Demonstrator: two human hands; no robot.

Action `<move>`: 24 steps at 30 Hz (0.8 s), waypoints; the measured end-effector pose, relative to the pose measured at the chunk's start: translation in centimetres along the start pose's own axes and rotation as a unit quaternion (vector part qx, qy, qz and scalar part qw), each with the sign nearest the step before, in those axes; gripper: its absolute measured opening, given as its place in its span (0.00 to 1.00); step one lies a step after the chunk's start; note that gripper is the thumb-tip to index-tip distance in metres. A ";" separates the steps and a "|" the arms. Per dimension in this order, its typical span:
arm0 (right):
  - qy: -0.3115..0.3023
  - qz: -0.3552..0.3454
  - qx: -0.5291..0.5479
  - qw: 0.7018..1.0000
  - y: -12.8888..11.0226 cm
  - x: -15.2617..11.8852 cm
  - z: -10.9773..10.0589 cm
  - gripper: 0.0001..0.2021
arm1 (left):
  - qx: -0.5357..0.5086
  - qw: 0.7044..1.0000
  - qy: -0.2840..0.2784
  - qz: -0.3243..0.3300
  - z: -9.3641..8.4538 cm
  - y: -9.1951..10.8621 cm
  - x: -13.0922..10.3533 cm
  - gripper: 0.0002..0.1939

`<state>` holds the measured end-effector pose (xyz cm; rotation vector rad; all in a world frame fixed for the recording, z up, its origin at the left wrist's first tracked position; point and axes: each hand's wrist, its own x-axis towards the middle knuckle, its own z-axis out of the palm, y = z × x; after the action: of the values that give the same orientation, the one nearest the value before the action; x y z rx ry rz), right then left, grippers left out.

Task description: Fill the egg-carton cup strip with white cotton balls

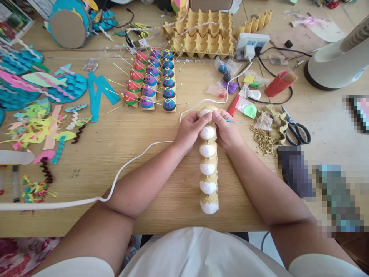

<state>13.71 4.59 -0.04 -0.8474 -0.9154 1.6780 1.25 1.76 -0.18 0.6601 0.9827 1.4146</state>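
Note:
A strip of egg carton (212, 179) lies lengthwise in front of me, pointing away. Each of its several bumps carries a rounded patch of white clay (207, 151) on one face. My left hand (188, 130) is closed at the far end, its thumb pressed on the clay of the bump there. From the other side my right hand (229, 129) pinches the same bump, the two thumbs almost meeting. A thin blue tool (235, 121) sticks out to the right from behind the right hand's fingers; how it is held is hidden.
Three rows of painted carton bumps (150, 80) with pins stand at back left. Behind are egg trays (201, 32) and a power strip (252, 40). Scissors (296, 127) and clay bags (249, 108) lie right, paper scraps (34, 127) left. A white cable (123, 169) crosses the table.

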 end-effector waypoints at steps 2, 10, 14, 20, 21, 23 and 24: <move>0.008 0.002 -0.006 1.000 0.0 -0.1 0.0 0.29 | 0.028 0.999 0.007 0.024 -0.1 -0.1 0.1 0.21; -0.012 0.022 -0.004 1.000 -0.1 0.0 -0.2 0.28 | 0.012 0.998 -0.050 0.048 -0.2 -0.1 0.2 0.29; -0.020 0.027 0.002 0.999 -0.6 -0.1 -0.1 0.28 | -0.049 0.993 -0.107 -0.013 -0.1 0.4 0.2 0.28; -0.040 0.050 0.002 0.998 -0.9 0.0 -0.1 0.29 | -0.043 0.995 -0.086 -0.039 -0.5 0.5 0.4 0.23; -0.039 0.049 0.000 0.998 -0.8 0.0 -0.1 0.29 | -0.046 0.995 -0.082 -0.036 -0.5 0.5 0.4 0.22; -0.036 0.040 0.000 0.999 -0.6 0.1 -0.2 0.28 | -0.060 0.994 -0.088 -0.028 -0.4 0.5 0.4 0.20; -0.036 0.037 0.002 0.999 -0.6 0.1 -0.2 0.29 | -0.070 0.992 -0.096 -0.029 -0.4 0.5 0.4 0.20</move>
<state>14.10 4.82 0.35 -0.8316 -0.9395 1.7833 0.63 2.12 0.05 0.6447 0.7386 1.3298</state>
